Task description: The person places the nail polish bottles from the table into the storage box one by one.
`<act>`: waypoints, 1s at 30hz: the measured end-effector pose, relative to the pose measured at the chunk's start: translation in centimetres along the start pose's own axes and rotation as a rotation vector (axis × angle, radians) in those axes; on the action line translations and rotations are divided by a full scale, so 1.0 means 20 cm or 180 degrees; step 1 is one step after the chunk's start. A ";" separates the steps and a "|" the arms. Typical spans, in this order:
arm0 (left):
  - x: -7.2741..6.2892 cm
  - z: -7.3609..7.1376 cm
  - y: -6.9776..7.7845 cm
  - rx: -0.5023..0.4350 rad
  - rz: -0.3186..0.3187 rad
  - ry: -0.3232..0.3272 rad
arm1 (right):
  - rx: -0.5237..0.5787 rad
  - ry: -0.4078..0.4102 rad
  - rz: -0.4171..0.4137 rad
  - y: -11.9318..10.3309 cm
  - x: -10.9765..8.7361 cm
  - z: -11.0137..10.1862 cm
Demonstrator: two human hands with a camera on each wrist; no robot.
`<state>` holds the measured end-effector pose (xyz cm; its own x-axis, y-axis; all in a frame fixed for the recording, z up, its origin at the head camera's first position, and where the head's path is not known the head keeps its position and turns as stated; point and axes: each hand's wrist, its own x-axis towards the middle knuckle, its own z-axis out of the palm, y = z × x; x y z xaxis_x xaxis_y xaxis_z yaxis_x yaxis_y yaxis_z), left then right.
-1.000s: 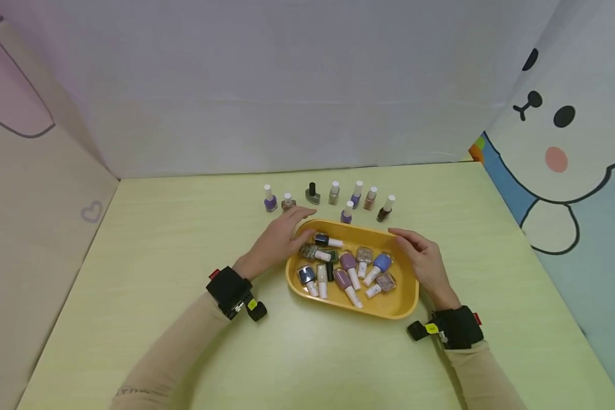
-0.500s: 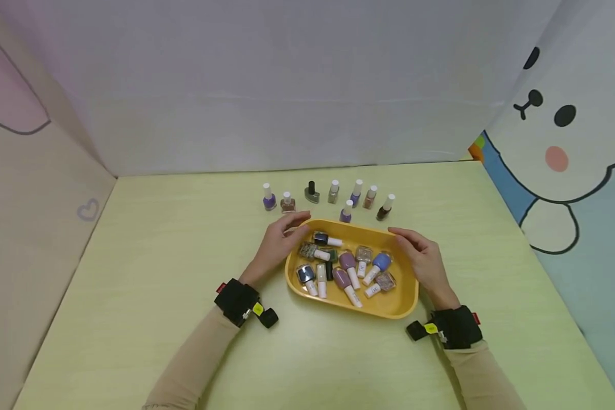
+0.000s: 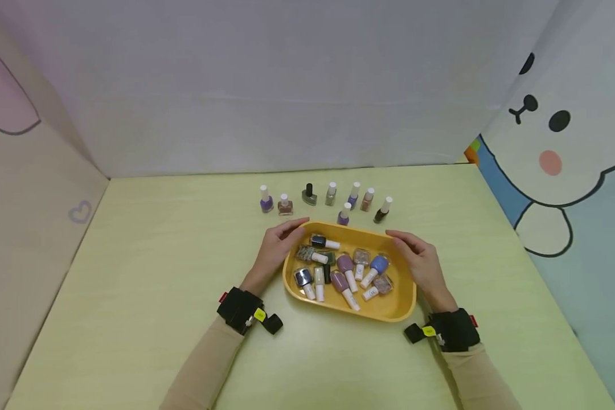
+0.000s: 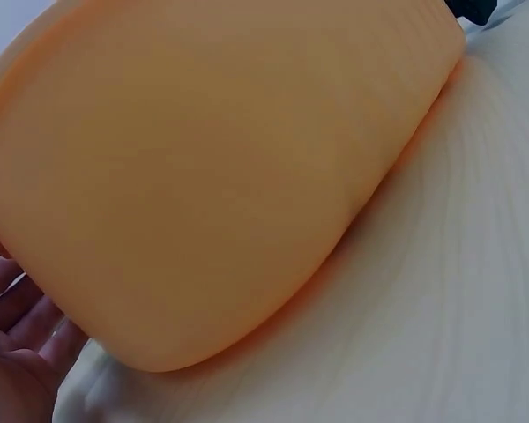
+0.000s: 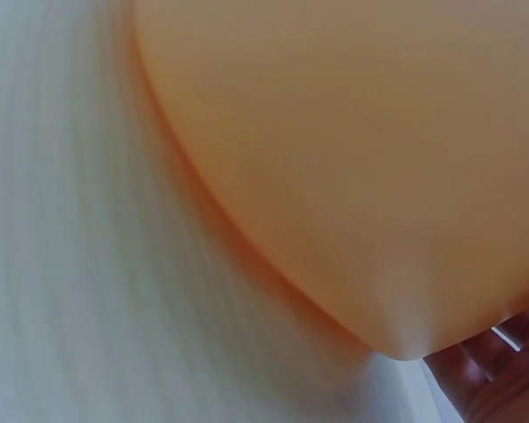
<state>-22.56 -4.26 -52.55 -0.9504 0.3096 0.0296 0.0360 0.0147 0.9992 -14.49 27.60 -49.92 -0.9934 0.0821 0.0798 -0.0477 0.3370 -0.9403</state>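
A yellow tray (image 3: 404,293) lies at a slant on the table, with several nail polish bottles, among them a blue one (image 3: 379,263) and a mauve one (image 3: 340,281), lying inside. At its far left corner my left hand (image 3: 277,250) grips the rim, thumb on the edge and fingers along the outside. My right hand (image 3: 426,267) holds the right end the same way, near the far corner. Both wrist views are filled by the tray's outer wall (image 4: 203,194), with the fingers partly hidden behind it.
Beyond the tray several nail polish bottles stand upright on the table (image 3: 148,273): a purple one (image 3: 266,204) at the left, a brown one (image 3: 285,208), a black-capped one (image 3: 309,197) and a dark one (image 3: 381,214) at the right. A white backdrop (image 3: 287,131) rises behind.
My left hand has drawn back from over the tray's left end and the brown bottle to the far left corner of the rim. The right hand has kept its place.
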 end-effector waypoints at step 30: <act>0.01 0.00 0.00 0.0068 -0.0033 -0.0016 | -0.2293 -0.1562 -0.0715 -0.51 0.36 0.04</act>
<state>-22.68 -4.26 -52.59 -0.9492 0.3141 0.0191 0.0327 0.0383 0.9987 -21.19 23.91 -40.01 -0.9091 -0.4109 -0.0689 -0.3334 0.8166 -0.4711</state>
